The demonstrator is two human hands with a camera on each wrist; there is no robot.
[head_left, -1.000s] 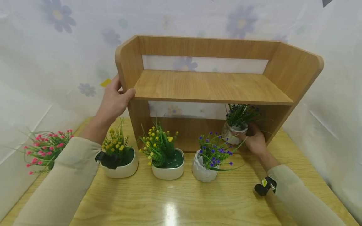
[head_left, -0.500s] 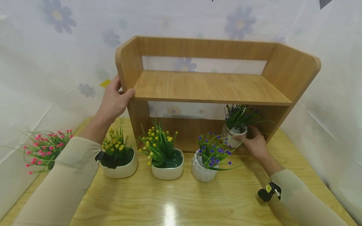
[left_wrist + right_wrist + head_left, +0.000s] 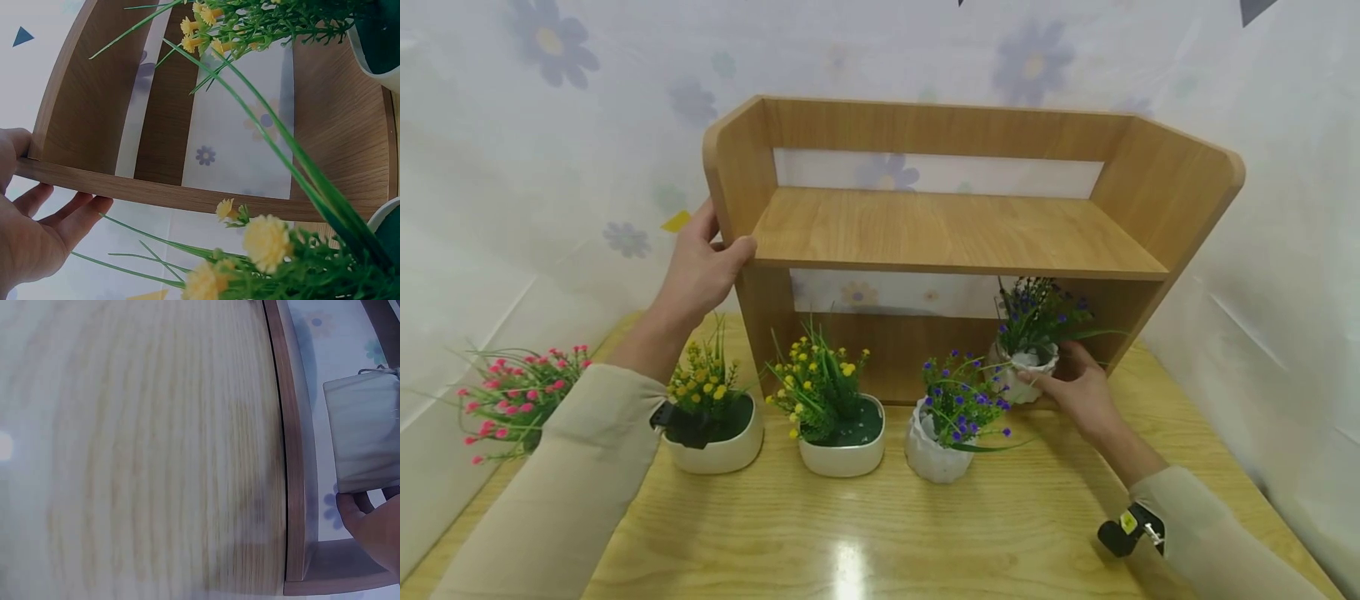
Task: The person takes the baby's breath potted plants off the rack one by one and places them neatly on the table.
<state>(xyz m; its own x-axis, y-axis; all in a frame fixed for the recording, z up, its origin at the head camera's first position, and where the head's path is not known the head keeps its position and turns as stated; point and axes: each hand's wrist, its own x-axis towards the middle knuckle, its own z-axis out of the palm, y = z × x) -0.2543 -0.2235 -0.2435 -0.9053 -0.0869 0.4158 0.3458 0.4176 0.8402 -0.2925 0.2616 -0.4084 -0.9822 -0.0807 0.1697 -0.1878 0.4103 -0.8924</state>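
Observation:
My left hand [image 3: 700,262] grips the left side panel of a two-tier wooden shelf [image 3: 955,229]. Its thumb lies on the front edge and the fingers wrap the outer face. At the lower right compartment, my right hand [image 3: 1082,392] holds a white pot of purple flowers [image 3: 1018,383] by its side, thumb in front; the other fingers are mostly hidden. In the right wrist view a gap shows between the pot's base [image 3: 362,431] and the bottom board [image 3: 294,456]. Just in front stands another white pot of purple flowers [image 3: 942,450].
Two cream planters with yellow flowers, one left [image 3: 718,446] and one middle [image 3: 844,454], stand before the shelf on the wooden table [image 3: 760,533]. Pink flowers [image 3: 520,392] are at far left, partly behind the sleeve. A flower-printed sheet [image 3: 865,50] hangs behind.
My right hand and the held pot have come forward and slightly lower in view, towards the shelf's front. The left hand keeps its grip on the side panel.

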